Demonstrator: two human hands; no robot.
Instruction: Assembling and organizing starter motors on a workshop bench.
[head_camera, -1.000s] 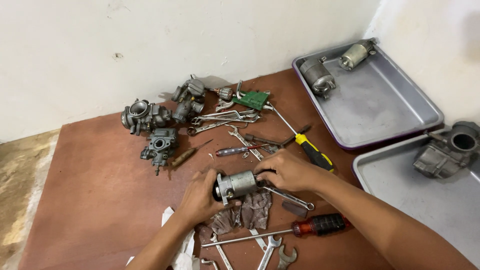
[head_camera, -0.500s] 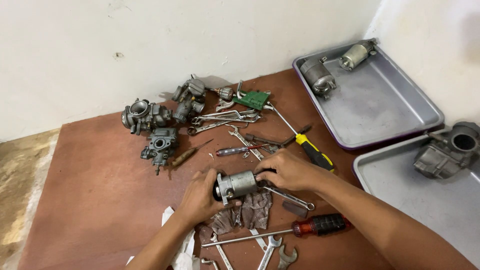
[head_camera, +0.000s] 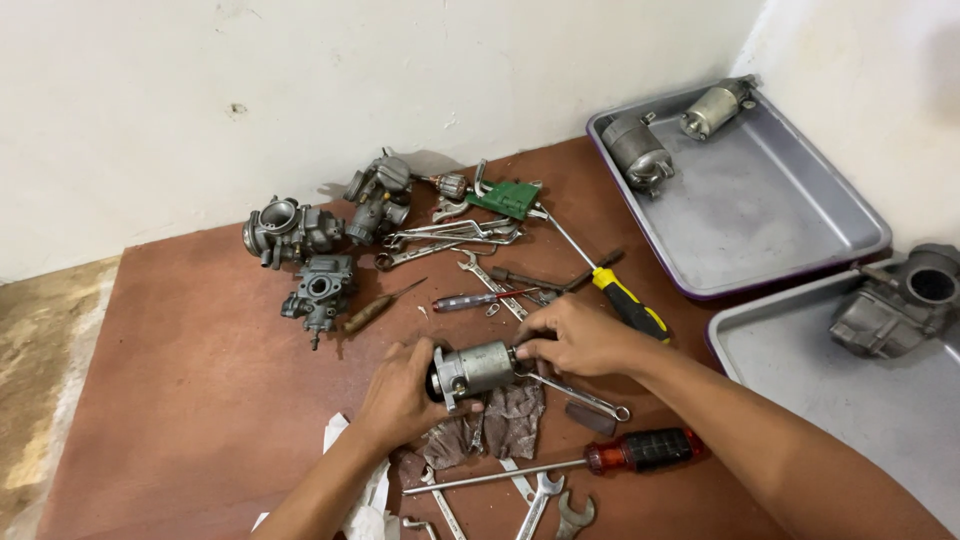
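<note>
Reddish-brown board makes up the table (head_camera: 180, 400), which fills most of the frame and runs out at the bottom edge; at far left a strip of worn, mottled floor (head_camera: 40, 380) shows, and a white plastered wall (head_camera: 300, 90) closes the top.

At upper right sits a grey metal tray (head_camera: 770, 210) with two cylindrical motor housings in its far corner. A second tray (head_camera: 880, 420) at lower right is cut off by the frame edge, and the cast metal part lying in it is only partly in view.

Both forearms come in from the bottom, their elbows out of frame. The left hand (head_camera: 400, 395) wraps the flanged end of a small silver starter motor (head_camera: 475, 368) just below the middle of the frame, held level just above a greasy rag (head_camera: 500, 425). The right hand (head_camera: 575, 338) has its fingers pinched on the motor's other end, hiding whatever is there.

Carburettors (head_camera: 300, 235) cluster at upper left of centre. A yellow-handled screwdriver (head_camera: 625, 305) passes behind the right hand, and a red-handled screwdriver (head_camera: 640, 450) lies near the bottom. Spanners at the bottom edge are partly cropped.
</note>
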